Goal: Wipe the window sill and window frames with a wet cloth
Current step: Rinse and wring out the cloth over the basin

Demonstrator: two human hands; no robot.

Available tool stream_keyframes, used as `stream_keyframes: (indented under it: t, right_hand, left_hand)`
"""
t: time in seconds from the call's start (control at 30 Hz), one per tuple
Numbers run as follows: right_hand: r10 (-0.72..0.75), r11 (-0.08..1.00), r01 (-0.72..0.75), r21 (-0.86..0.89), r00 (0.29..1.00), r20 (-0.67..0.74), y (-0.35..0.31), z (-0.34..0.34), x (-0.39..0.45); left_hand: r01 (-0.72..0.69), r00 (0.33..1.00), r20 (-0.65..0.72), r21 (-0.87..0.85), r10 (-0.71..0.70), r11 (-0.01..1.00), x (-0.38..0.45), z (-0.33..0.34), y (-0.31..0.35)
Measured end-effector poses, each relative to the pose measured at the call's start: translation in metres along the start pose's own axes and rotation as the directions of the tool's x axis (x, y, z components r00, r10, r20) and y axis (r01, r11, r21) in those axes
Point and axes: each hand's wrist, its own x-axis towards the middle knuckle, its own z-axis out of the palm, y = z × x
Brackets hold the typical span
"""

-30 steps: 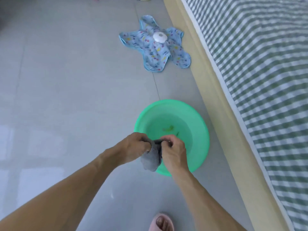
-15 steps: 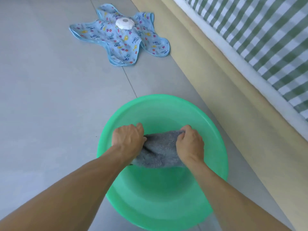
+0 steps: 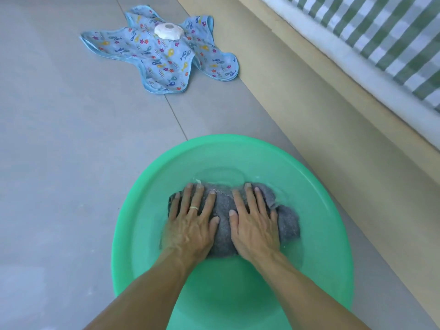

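Green plastic fills the bottom of your view: the basin point(image 3: 147, 201) sits on the grey tiled floor point(image 3: 59, 163), with shallow water point(image 3: 219, 175) in its bottom. Your two forearms reach in over its near rim. Your left hand point(image 3: 190, 225) and your right hand point(image 3: 253, 226) lie side by side, palms down, fingers straight and slightly fanned, pressing flat on the grey cloth point(image 3: 222, 234). Neither hand curls round it or pinches it. A thin pale ring point(image 3: 194, 207) sits on one finger of your left hand.

The cloth lies bunched on the bottom of the basin, wet and under your palms. Its long axis runs left to right across your view, square to your forearms. Your left hand covers its left end; your right hand rests a little right of its middle. A strip of cloth shows between your thumbs, a band of it shows just beyond your fingertips, and a rumpled lobe sticks out past your right hand toward the right wall of the basin.

No brand, label or writing can be read on the cloth or the basin.

Farther off on the floor, well apart from the basin, lies a blue star-shaped fabric mat point(image 3: 162, 55) printed with small fish and stars, with a white round plastic piece point(image 3: 169, 31) at its centre. Along the right runs a tan wooden bed frame point(image 3: 333, 110), and above it a green-and-white checked sheet point(image 3: 390, 36).
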Motion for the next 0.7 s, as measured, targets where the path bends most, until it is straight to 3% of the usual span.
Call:
stream_keyframes:
  t: [0.1,0.23,0.3,0.33,0.37,0.43,0.47,0.5,0.53,0.6,0.67,0.7]
  right_hand:
    - [0.078,0.997,-0.079,-0.019,0.997,-0.017,0.012,-0.004,-0.002]
    - [0.151,0.987,-0.149,0.065,0.988,-0.026,-0.003,-0.004,-0.008]
    - [0.244,0.933,-0.210,0.294,0.966,-0.086,-0.015,-0.005,-0.007]
    - [0.313,0.844,-0.252,0.474,0.948,-0.054,-0.023,-0.012,-0.003]
    - [0.385,0.689,-0.307,0.657,0.922,0.027,-0.032,-0.018,0.001]
    - [0.475,0.303,-0.421,0.855,0.844,0.248,-0.044,-0.036,0.007]
    - [0.498,0.189,-0.428,0.884,0.818,0.289,-0.048,-0.045,0.009]
    - [0.514,0.155,-0.408,0.900,0.811,0.279,-0.049,-0.051,0.010]
    - [0.510,0.202,-0.380,0.903,0.827,0.234,-0.048,-0.055,0.012]
    - [0.470,0.472,-0.303,0.828,0.881,0.055,-0.034,-0.053,0.015]
    - [0.361,0.758,-0.190,0.624,0.919,-0.159,-0.019,-0.042,0.015]
    - [0.295,0.850,-0.144,0.507,0.927,-0.231,-0.012,-0.035,0.014]
  left_hand:
    - [0.112,0.985,-0.130,0.017,-0.109,0.994,0.003,0.000,-0.002]
    - [0.301,0.949,-0.070,-0.092,-0.308,0.949,-0.006,-0.003,0.016]
    - [0.283,0.957,0.001,-0.228,-0.290,0.932,-0.007,-0.007,0.026]
    - [0.267,0.961,0.026,-0.357,-0.276,0.895,-0.004,-0.007,0.029]
    - [0.274,0.955,0.045,-0.517,-0.294,0.811,0.000,-0.008,0.032]
    - [0.346,0.901,0.146,-0.809,-0.409,0.474,0.011,-0.018,0.038]
    - [0.358,0.875,0.204,-0.883,-0.438,0.304,0.013,-0.026,0.042]
    - [0.352,0.869,0.244,-0.917,-0.430,0.190,0.015,-0.034,0.046]
    - [0.353,0.882,0.284,-0.927,-0.377,0.126,0.016,-0.040,0.048]
    - [0.384,0.905,0.351,-0.917,-0.239,0.105,0.013,-0.055,0.047]
    - [0.398,0.908,0.334,-0.874,-0.252,0.277,0.012,-0.057,0.036]
    - [0.405,0.907,0.285,-0.794,-0.312,0.452,0.011,-0.054,0.028]
